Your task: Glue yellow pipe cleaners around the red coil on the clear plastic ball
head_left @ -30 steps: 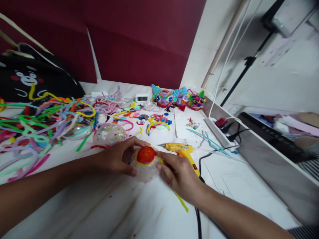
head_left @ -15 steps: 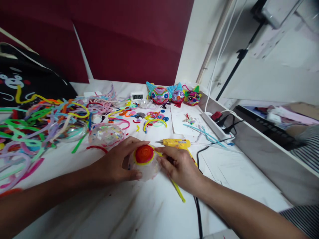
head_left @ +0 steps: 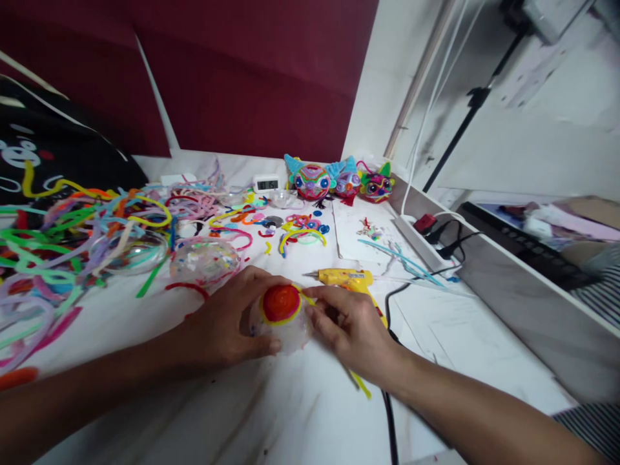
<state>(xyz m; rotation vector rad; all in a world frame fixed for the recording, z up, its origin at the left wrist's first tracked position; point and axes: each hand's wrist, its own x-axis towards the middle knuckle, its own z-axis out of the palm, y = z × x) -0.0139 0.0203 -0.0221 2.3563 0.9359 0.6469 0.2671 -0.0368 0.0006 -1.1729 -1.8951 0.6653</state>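
A clear plastic dome [head_left: 285,339] rests on the white table, topped by a coiled disc [head_left: 281,303] of orange and red with a yellow rim. My left hand [head_left: 237,316] curls around the dome's left side, thumb at the front and fingers behind. At the upper right of the disc, my right hand [head_left: 346,323] pinches a yellow pipe cleaner [head_left: 361,385]; its loose tail sticks out below the palm. Just behind my right hand lies a yellow hot glue gun [head_left: 346,278], nozzle pointing left.
Tangled pipe cleaners [head_left: 97,226] spread across the left, beside another clear dome [head_left: 205,259]. Decorated animal heads [head_left: 312,181] and a small digital clock [head_left: 266,184] stand at the back. A power strip [head_left: 421,242] sits at right; a black cable [head_left: 389,420] runs to the front.
Both hands keep nearly the same hold on the dome and pipe cleaner. The yellow tail has swung slightly right, and the whole view has shifted a little.
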